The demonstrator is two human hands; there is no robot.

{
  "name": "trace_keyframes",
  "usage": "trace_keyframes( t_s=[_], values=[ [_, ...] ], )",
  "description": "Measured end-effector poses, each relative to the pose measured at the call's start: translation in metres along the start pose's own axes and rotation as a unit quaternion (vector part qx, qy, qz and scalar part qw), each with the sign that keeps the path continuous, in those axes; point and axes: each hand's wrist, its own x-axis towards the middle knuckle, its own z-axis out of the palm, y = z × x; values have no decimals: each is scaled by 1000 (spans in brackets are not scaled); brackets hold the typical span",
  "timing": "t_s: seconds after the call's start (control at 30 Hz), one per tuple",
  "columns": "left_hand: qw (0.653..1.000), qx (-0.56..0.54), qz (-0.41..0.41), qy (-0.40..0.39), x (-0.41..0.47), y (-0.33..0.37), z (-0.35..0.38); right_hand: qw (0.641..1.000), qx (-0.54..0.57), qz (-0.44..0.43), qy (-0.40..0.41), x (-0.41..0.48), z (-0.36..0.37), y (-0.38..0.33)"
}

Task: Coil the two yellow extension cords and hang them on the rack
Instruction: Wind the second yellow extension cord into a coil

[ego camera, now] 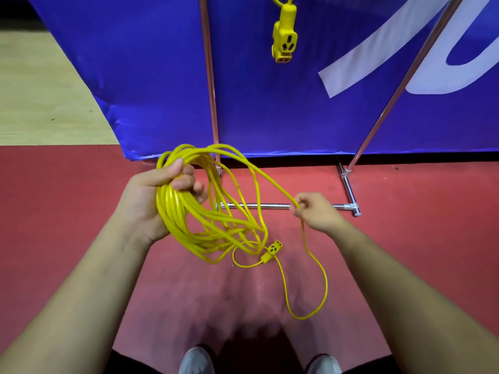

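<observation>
Left hand [151, 201] grips coiled cord [194, 211]; right hand [316, 211] pinches strand.

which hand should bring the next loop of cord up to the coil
Probably the right hand: it pinches the loose cord, while the left hand is full, gripping the coil.

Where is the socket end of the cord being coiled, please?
Near the head view's centre, the socket end is at the coil's lower right edge, below the right hand.

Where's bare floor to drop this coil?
Bare red floor left of the left hand, below the blue banner; more right of the rack foot. Crowded centre: coil, socket end and loose cord loop.
</observation>
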Motion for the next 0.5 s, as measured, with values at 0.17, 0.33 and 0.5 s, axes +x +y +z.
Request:
trace_keyframes(
  t_s=[0.17,0.33,0.5],
  values=[
    [1000,-12,11,16,0,5,-3,981,117,122,-97,-7,30,21],
    [997,36,27,68,7,4,-14,955,242,162,-55,-9,30,-24],
    [989,116,16,92,8,-3,-20,988,-13,31,-153,-29,6,-79]
  ],
)
